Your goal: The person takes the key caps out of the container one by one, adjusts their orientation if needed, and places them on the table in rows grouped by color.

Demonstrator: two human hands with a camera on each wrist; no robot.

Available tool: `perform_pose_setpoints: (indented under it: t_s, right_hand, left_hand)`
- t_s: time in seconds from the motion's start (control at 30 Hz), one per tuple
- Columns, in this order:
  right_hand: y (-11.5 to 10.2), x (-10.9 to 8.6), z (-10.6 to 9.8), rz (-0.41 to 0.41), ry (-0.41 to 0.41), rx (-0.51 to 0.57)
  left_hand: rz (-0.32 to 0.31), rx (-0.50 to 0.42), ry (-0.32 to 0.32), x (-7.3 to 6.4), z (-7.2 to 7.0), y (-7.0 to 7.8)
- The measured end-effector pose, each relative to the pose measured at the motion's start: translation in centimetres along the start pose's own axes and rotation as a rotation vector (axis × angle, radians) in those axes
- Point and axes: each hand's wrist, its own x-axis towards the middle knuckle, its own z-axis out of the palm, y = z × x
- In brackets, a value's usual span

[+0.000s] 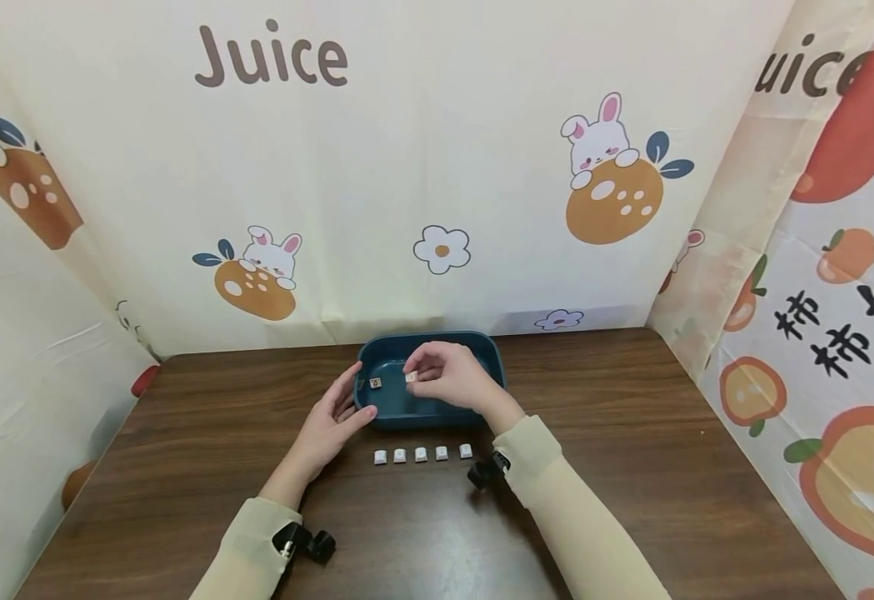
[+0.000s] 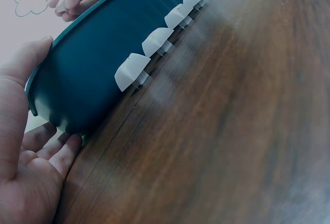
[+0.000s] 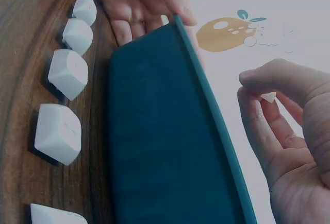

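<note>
My right hand [image 1: 453, 377] pinches a small white keycap [image 1: 411, 377] between thumb and fingertips, over the dark teal tray [image 1: 422, 419]. At the tray's left end, my left hand [image 1: 322, 429] holds it, thumb on the rim and fingers around the outer wall, as the left wrist view shows. Inside the tray near its left side lies another small keycap [image 1: 375, 383] with a brownish-orange centre. Several white keycaps [image 1: 421, 454] stand in a row on the table in front of the tray. Marks on their tops are too faint to read.
The dark wooden table [image 1: 601, 483] backs onto a printed cloth [image 1: 377, 167], just behind the tray. More printed cloth hangs at the left and right sides. Black camera mounts [image 1: 487, 471] sit on both wrists; the right one hangs near the end of the keycap row.
</note>
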Motion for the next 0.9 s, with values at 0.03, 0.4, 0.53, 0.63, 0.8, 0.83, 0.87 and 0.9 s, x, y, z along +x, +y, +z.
perform_pose_setpoints:
  t_s: [0.03, 0.4, 0.53, 0.63, 0.8, 0.83, 0.87, 0.9]
  right_hand:
    - [-0.1, -0.1, 0.0, 0.002, 0.005, 0.005]
    - [-0.9, -1.5, 0.1, 0.004, 0.05, -0.009]
    - [-1.2, -2.1, 0.5, -0.002, 0.061, -0.043]
    - [-1.5, -2.5, 0.9, -0.015, 0.061, -0.045]
    - [-2.3, -3.3, 1.3, -0.017, 0.065, -0.032]
    - [-2.5, -3.5, 1.3, -0.011, 0.068, -0.031]
    - [-2.7, -3.7, 1.4, -0.008, 0.071, -0.032]
    - [-2.9, -3.9, 1.4, 0.0, 0.074, -0.033]
  left_hand:
    - [-0.002, 0.0, 0.001, 0.0, 0.0, 0.0]
    - [0.005, -0.003, -0.004, 0.1, -0.2, -0.2]
    - [-0.006, -0.003, -0.005, -0.1, -0.1, -0.2]
    - [-0.012, -0.005, -0.005, -0.2, 0.0, -0.1]
    - [-0.005, -0.003, -0.003, -0.1, 0.0, 0.0]
    - [-0.002, -0.002, -0.003, 0.0, 0.0, -0.1]
    - [0.0, -0.002, -0.003, 0.0, 0.0, -0.1]
    - [0.003, -0.002, -0.003, 0.1, 0.0, -0.1]
